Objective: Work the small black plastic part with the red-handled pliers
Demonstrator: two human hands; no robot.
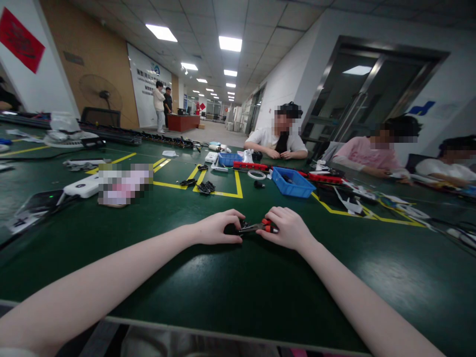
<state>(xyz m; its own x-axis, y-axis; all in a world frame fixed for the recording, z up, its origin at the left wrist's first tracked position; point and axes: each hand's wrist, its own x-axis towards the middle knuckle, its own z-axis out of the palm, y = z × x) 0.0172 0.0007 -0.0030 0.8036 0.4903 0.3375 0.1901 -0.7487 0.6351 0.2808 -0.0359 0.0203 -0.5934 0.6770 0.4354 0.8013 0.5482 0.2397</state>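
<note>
Near the middle of the green table (208, 287), my right hand (288, 229) is closed round the red and black handles of a pair of pliers (268, 226). The jaws point left and meet a small dark part (243, 226). My left hand (220, 227) curls its thumb and fingers round that part, whose shape is too small to make out. Further back lie small clusters of black parts (206, 187), beside yellow tape lines on the table.
A blue bin (292, 182) stands behind my right hand, with a white ring (257, 175) near it. At the left lie a white power bank (84, 185) and a blurred pink object (126, 186). Several people sit across the table.
</note>
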